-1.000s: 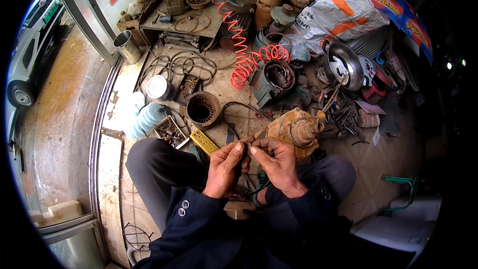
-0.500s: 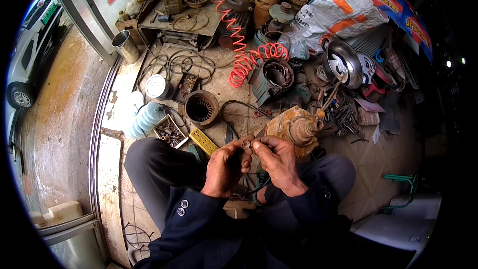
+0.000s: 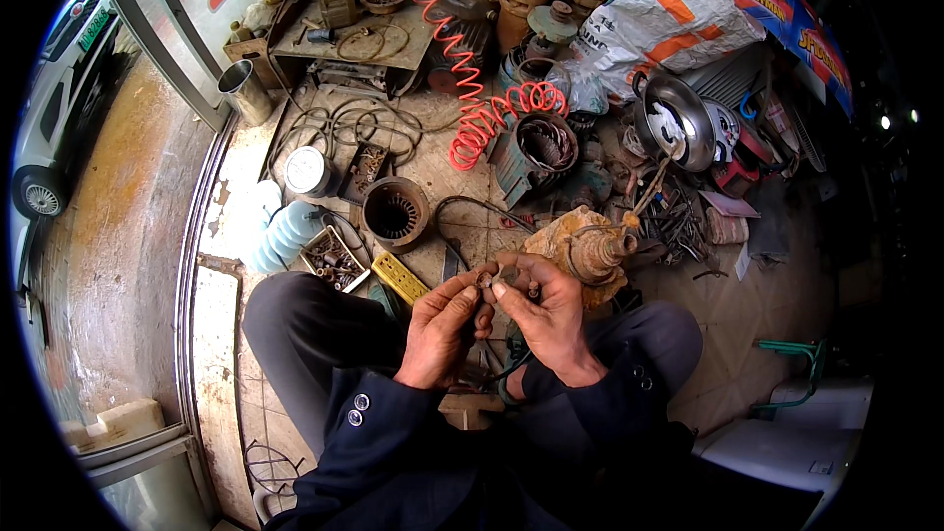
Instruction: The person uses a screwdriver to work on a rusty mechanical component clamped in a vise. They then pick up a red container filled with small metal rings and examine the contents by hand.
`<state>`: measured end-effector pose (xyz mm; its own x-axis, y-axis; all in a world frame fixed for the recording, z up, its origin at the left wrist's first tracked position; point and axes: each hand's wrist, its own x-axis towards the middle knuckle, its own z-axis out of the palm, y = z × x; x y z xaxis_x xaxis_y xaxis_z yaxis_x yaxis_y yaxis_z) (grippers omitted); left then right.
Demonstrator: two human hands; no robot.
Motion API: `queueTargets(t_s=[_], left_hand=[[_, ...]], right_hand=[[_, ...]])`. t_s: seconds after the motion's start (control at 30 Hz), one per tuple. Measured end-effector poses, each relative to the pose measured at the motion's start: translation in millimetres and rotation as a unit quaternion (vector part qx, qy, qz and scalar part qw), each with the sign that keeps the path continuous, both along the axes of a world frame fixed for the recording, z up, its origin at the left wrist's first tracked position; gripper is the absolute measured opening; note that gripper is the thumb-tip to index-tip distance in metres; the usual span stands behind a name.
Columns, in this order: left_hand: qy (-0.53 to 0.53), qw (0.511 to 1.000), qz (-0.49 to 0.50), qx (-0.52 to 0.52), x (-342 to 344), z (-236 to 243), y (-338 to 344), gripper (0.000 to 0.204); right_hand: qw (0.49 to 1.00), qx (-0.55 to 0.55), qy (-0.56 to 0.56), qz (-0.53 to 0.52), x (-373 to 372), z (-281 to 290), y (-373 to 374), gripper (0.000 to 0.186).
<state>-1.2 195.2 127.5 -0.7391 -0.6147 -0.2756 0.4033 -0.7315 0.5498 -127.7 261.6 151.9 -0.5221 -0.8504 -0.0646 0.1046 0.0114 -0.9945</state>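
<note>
Above my knees, my left hand [image 3: 439, 330] is closed, thumb and fingers pinching a small ring-shaped metal part [image 3: 484, 279]. Close against it, my right hand [image 3: 553, 323] is closed around a small dark piece [image 3: 507, 278] whose kind I cannot make out. The fingertips of both hands nearly meet. Just beyond the right hand sits a rusty pump-like casting [image 3: 593, 254] with a stepped, threaded-looking neck. A yellow power strip [image 3: 399, 277] lies beyond the left hand.
A box of small metal parts [image 3: 334, 260], a motor stator [image 3: 395, 212] and a white tub [image 3: 307, 170] stand at left. A red coiled hose [image 3: 479, 138] hangs over a green motor housing [image 3: 541, 152]. At right are a steel pan [image 3: 693, 133] and loose tools [image 3: 674, 216].
My right fingers have shifted on what they hold, and a dark piece now shows between them. The ring-shaped part in my left fingers has moved slightly up.
</note>
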Motion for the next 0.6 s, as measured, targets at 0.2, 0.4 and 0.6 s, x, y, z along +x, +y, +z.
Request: queueTargets(t_s=[0.2, 0.4, 0.6], left_hand=[[-0.025, 0.999, -0.016, -0.044, 2, 0, -1, 0.033], [0.081, 0.993, -0.027, 0.080, 5, -7, -5, 0.038], [0.105, 0.991, 0.009, 0.077, 1, 17, -7, 0.068]], right_hand=[[0.997, 0.033, 0.033, 0.061, -3, 9, 3, 0.020], [0.997, -0.011, 0.067, 0.020, 0, 14, 3, 0.014], [0.998, -0.014, 0.021, -0.056, -16, 8, 7, 0.014]])
